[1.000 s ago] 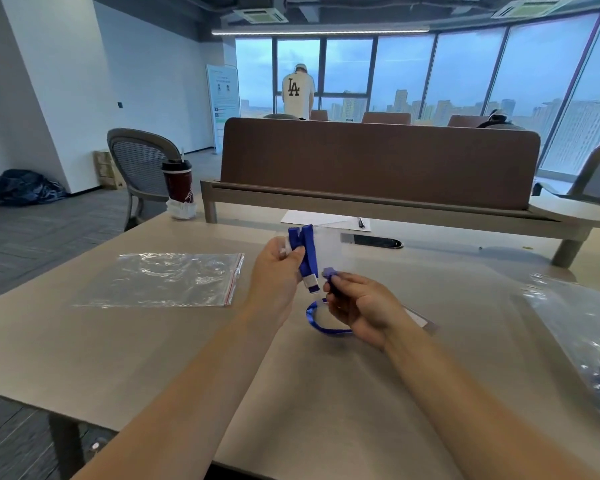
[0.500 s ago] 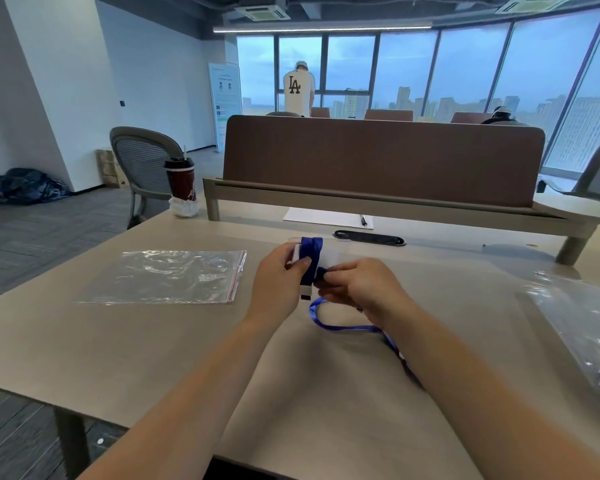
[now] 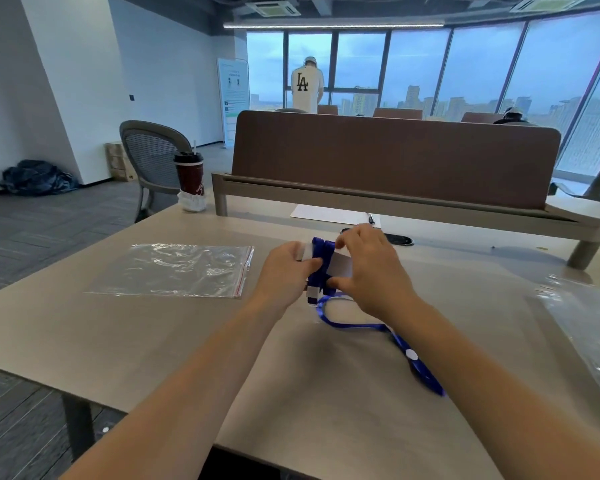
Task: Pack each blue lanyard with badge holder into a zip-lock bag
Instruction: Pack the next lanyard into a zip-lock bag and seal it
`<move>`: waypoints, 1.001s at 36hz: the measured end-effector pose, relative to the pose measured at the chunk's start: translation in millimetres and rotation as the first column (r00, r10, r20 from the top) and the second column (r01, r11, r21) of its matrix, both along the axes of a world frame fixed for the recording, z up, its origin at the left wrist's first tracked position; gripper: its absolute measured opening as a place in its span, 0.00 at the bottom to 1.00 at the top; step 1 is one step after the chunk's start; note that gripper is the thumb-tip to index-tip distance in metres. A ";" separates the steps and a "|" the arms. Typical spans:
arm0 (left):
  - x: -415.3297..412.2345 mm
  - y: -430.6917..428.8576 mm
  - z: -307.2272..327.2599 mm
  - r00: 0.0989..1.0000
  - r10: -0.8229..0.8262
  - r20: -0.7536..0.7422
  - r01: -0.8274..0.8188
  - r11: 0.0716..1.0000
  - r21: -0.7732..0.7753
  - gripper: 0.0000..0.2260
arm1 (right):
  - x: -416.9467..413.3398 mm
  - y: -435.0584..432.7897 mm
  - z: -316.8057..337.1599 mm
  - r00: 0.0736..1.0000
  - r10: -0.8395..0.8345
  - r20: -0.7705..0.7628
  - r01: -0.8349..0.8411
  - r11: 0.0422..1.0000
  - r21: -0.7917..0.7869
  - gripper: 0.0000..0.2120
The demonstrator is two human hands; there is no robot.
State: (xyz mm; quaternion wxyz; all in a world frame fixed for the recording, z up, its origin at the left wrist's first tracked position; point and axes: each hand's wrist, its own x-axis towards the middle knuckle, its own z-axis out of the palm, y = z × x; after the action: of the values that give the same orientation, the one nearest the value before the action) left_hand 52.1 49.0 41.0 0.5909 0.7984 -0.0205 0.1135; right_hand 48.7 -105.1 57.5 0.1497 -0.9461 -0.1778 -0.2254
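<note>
A clear badge holder (image 3: 340, 265) with a blue lanyard (image 3: 357, 325) wound around it is held just above the table's middle. My left hand (image 3: 284, 275) grips its left side, thumb pressed on the wound strap. My right hand (image 3: 368, 268) pinches the holder's right side between thumb and fingers. The loose end of the lanyard trails over the table under my right forearm. An empty zip-lock bag (image 3: 177, 270) with a red seal lies flat to the left.
A dark red cup (image 3: 189, 176) stands at the table's far left corner. Paper and a pen (image 3: 333, 214) lie by the brown divider (image 3: 395, 157). A crinkled plastic bag (image 3: 589, 327) sits at the right edge. A grey chair (image 3: 153, 157) stands beyond the table.
My right hand rose from below the holder to its right side and now pinches it. More strap is wound around the holder, and the loose end trails straighter to the right.
</note>
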 end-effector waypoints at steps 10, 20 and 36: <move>-0.7 10.6 4.9 0.988 -0.131 -0.076 0.136 0.989 0.063 0.05 | 3.3 4.2 11.2 0.956 0.155 -0.250 -0.144 0.988 0.063 0.38; -0.5 24.1 6.8 0.966 -0.203 -0.163 0.207 0.978 0.003 0.10 | 9.1 9.1 9.3 0.918 0.154 -0.364 -0.096 0.981 0.171 0.17; -23.7 76.6 7.8 0.941 -0.220 -0.257 0.149 0.952 -0.267 0.11 | 16.6 53.8 7.1 0.858 0.290 -0.424 -0.085 0.894 0.439 0.13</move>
State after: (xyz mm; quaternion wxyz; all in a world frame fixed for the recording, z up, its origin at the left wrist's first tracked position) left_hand 28.4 125.6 48.8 0.6893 0.7222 0.0033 -0.0570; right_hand 65.3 -51.3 64.6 0.4031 -0.8977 -0.1780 -0.0005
